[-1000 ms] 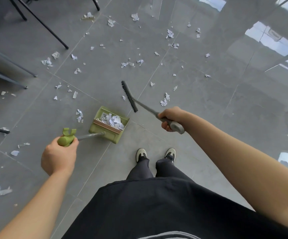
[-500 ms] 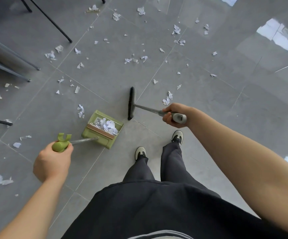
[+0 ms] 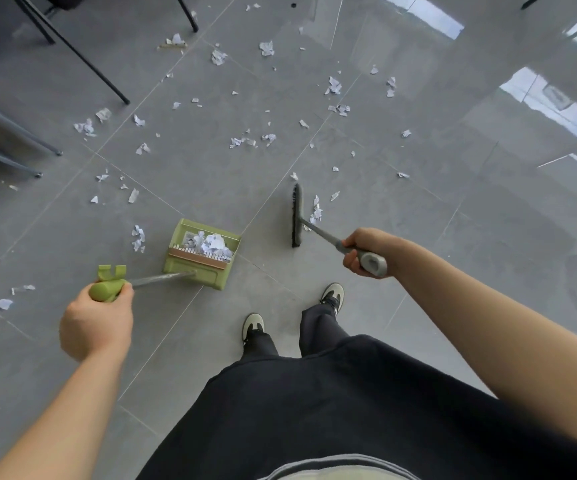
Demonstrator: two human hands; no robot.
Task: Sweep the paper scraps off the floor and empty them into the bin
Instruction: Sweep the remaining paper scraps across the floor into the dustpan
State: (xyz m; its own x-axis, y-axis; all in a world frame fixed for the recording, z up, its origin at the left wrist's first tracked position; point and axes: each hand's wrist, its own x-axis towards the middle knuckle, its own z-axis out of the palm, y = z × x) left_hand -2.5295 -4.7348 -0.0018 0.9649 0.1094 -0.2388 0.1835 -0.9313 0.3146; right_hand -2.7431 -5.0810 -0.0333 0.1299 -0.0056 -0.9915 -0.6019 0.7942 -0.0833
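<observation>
Now, left hand (image 3: 96, 323): curled round the green dustpan (image 3: 201, 252) handle — pan on the floor, paper scraps (image 3: 211, 244) inside.
Right hand (image 3: 366, 251): gripping the grey broom (image 3: 296, 216) handle — arm stretched forward, head beside loose scraps.

Open grey floor (image 3: 401, 237) is left ahead and to the right beyond the broom head (image 3: 296, 216), while passage to the left is obstructed by black chair legs (image 3: 72, 50) and the green dustpan (image 3: 204, 252).
</observation>
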